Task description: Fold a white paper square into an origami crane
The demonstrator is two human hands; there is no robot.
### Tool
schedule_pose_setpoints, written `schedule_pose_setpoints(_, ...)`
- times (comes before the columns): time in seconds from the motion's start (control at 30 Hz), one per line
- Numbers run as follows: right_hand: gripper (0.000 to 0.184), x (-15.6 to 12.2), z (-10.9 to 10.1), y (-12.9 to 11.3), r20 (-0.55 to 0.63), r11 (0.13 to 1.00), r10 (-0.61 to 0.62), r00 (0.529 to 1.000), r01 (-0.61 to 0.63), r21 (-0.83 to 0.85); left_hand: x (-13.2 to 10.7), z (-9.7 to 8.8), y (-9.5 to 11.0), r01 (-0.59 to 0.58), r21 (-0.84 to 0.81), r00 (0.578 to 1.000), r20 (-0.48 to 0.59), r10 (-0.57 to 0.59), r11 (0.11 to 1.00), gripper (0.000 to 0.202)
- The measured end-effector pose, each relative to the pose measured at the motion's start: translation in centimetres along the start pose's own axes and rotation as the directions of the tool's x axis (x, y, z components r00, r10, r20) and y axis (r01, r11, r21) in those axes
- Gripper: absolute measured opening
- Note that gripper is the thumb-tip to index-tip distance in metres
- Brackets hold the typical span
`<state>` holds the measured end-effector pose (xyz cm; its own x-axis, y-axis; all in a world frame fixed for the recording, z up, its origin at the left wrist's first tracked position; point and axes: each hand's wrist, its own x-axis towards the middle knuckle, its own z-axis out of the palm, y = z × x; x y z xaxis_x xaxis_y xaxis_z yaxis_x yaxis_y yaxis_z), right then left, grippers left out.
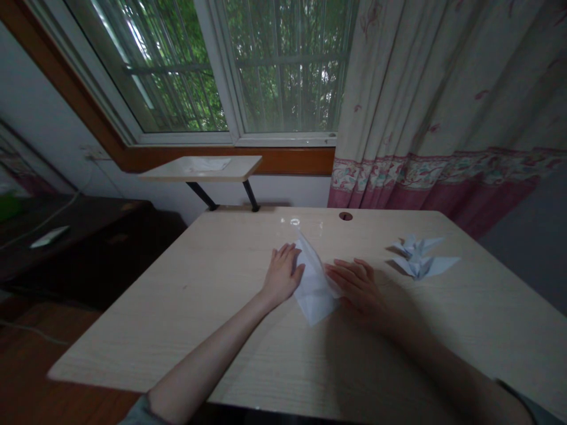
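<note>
A white sheet of paper [313, 286], folded into a long pointed shape, lies in the middle of a light wooden table [186, 307]. My left hand [282, 275] lies flat against its left side, fingers stretched out and touching the paper's edge. My right hand [354, 283] rests flat on the paper's right side, fingers extended and pressing on the fold. Neither hand is wrapped round anything.
Two folded paper cranes [420, 258] sit on the table to the right. A cable hole [345, 216] is near the far edge. A small raised shelf [201, 167] stands behind, under the window. Curtain at right; dark low cabinet [71, 236] at left.
</note>
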<state>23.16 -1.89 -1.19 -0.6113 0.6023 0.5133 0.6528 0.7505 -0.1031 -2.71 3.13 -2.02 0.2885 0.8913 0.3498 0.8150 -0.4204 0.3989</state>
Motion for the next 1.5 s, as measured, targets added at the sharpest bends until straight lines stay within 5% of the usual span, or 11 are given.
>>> schedule_pose_setpoints(0.23, 0.059, 0.2, -0.9, -0.1, 0.083, 0.996, -0.045, 0.995, 0.039, 0.079, 0.4, -0.2, -0.9, 0.159, -0.278, 0.921, -0.305, -0.244, 0.947, 0.044)
schedule_pose_setpoints(0.57, 0.057, 0.2, 0.1, 0.3, 0.194, 0.985, -0.087, 0.977, 0.055, 0.165, -0.1, -1.3, 1.1, 0.112, -0.181, 0.886, -0.428, -0.18, 0.977, 0.04)
schedule_pose_setpoints(0.7, 0.053, 0.3, 0.1, 0.1, 0.245, 0.977, -0.103, 0.964, 0.051, 0.209, -0.1, -1.1, 1.1, 0.093, -0.105, 0.921, -0.368, -0.126, 0.99, 0.037)
schedule_pose_setpoints(0.83, 0.054, 0.5, -0.1, 0.0, 0.296, 0.965, -0.106, 0.949, 0.026, 0.261, 0.0, -0.6, 0.8, 0.039, 0.006, 0.988, -0.149, -0.038, 0.999, 0.039)
schedule_pose_setpoints(1.0, 0.049, 0.5, 0.1, -0.2, 0.279, 0.983, -0.009, 0.96, -0.044, 0.181, 0.0, -0.5, 1.1, -0.029, 0.092, 0.998, 0.054, 0.024, 0.995, 0.04)
schedule_pose_setpoints(1.5, 0.042, -0.3, 1.2, -0.1, 0.14, 0.985, 0.158, 0.977, -0.146, -0.091, -0.6, -1.4, 2.2, -0.159, 0.233, 0.984, -0.043, 0.174, 0.959, 0.029)
